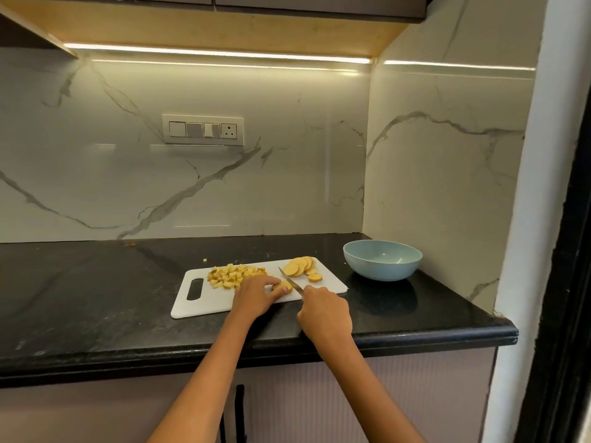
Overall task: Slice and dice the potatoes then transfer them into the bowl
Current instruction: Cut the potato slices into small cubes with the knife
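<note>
Head view: left hand (256,294) pins a small stack of potato slices (284,286) on the white cutting board (204,303), fingers curled on it. Right hand (324,314) grips the knife (290,280), blade against the stack. Diced pile (233,276) left, uncut slices (302,266) right — bowl (382,259) on the desk just beyond. Advice: keep fingertips tucked, cut evenly, straight down.
</note>
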Action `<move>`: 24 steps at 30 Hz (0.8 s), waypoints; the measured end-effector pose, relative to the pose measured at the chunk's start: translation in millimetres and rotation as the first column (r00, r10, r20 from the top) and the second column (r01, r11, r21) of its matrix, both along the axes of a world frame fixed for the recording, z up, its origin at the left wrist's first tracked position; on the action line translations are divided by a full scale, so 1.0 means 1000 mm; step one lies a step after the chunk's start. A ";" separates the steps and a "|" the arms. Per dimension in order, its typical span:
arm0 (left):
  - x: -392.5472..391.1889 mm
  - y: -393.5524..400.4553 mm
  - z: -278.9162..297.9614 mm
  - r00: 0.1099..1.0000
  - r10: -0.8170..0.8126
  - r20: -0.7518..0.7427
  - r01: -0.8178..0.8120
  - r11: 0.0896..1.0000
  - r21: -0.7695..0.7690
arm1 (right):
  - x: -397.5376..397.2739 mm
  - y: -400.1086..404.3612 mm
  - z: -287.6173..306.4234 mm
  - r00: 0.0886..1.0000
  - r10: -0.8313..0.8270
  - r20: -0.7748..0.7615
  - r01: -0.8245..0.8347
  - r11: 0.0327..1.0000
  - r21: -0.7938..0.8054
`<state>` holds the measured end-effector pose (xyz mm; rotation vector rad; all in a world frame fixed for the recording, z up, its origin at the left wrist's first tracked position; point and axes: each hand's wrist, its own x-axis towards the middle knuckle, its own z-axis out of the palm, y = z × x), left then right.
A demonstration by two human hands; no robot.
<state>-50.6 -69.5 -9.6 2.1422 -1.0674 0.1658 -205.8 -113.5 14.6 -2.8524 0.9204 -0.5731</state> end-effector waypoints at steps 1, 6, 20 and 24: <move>0.000 0.000 0.000 1.000 0.004 -0.013 -0.004 1.000 -0.014 | 0.000 0.001 0.000 1.000 -0.003 0.000 0.003 1.000 0.003; -0.001 -0.002 0.000 0.999 0.052 0.002 -0.052 0.998 -0.036 | 0.000 0.006 0.000 1.000 -0.020 0.002 0.020 1.000 0.003; 0.005 0.000 0.002 0.993 -0.017 -0.117 0.011 0.999 -0.048 | 0.013 0.004 0.020 0.997 0.041 -0.068 -0.038 0.998 0.042; 0.000 0.000 0.003 0.997 0.032 -0.067 -0.035 0.999 -0.036 | 0.012 0.002 0.017 0.990 0.057 -0.133 -0.052 0.998 0.034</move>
